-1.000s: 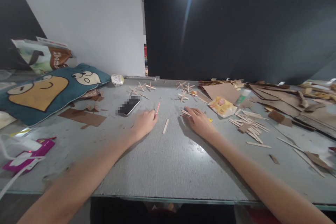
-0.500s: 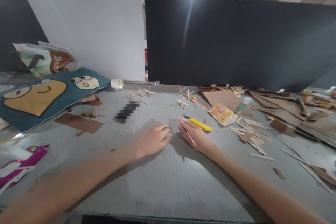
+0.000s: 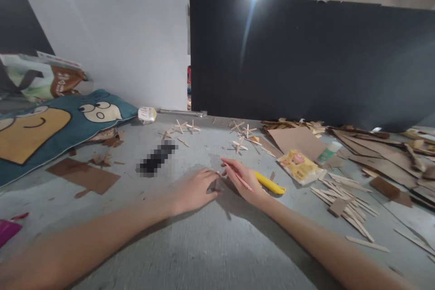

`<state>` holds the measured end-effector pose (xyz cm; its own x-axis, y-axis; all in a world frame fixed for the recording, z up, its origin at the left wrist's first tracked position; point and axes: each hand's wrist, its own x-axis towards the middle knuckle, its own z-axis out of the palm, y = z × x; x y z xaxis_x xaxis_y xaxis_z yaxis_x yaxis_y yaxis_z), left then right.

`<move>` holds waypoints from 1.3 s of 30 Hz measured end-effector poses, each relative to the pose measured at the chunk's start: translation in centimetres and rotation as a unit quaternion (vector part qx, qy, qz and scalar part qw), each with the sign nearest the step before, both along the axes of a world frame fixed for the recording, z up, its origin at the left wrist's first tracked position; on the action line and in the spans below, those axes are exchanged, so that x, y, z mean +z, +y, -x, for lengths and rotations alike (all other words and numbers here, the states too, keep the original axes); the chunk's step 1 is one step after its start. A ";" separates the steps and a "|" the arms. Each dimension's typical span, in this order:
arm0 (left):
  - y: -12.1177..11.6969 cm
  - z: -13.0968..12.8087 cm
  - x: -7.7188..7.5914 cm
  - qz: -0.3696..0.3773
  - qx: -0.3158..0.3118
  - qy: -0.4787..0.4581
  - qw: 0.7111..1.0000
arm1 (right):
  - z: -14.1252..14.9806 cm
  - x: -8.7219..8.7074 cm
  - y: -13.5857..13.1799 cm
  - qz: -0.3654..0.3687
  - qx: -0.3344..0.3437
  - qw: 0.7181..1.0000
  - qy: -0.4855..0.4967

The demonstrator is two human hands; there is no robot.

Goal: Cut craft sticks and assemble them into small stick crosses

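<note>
My right hand (image 3: 246,183) is closed around a slim pink pencil (image 3: 242,180), which lies slantwise across the fingers. Just left of it, my left hand (image 3: 195,192) rests low over the table with fingers and thumb curled toward each other. Something small and thin shows between those fingertips, too unclear to name. The fingertips of both hands are close together. A yellow utility knife (image 3: 271,183) lies right beside my right hand, its front end hidden behind the hand.
Crossed wooden sticks (image 3: 239,145) lie beyond the hands. At right are a yellow packet (image 3: 299,166), a glue stick (image 3: 329,152), loose sticks (image 3: 350,210) and cardboard (image 3: 377,149). At left are a blue cushion (image 3: 74,140), a cardboard piece (image 3: 84,176) and a purple tool's tip (image 3: 9,231).
The view has shifted, so the purple tool is mostly out of frame. The pencil's upper end now points further left, and my left fingers and thumb show a wider gap.
</note>
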<state>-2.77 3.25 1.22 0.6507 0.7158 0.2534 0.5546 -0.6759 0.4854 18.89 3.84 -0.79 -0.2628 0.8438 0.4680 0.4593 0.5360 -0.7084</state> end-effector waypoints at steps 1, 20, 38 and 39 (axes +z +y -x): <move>0.1 0.0 -0.1 0.013 0.006 -0.010 1.000 | 0.2 -0.1 0.0 0.019 0.000 1.000 0.016; 0.2 0.8 -1.7 0.137 0.067 -0.088 0.984 | -0.7 -0.4 -0.8 0.229 0.090 0.963 0.107; 0.0 0.7 -1.2 0.123 0.065 -0.057 0.989 | -0.8 0.3 -0.9 0.238 0.104 0.965 0.041; 0.1 0.7 -1.1 0.124 0.063 -0.054 0.989 | -0.8 0.3 -1.0 0.240 0.104 0.964 0.043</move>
<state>-3.50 3.31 0.10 0.5315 0.8381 0.1233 0.5618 -0.4577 0.6892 19.69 2.89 -0.47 -0.4268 0.9021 0.0636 0.3068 0.2106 -0.9282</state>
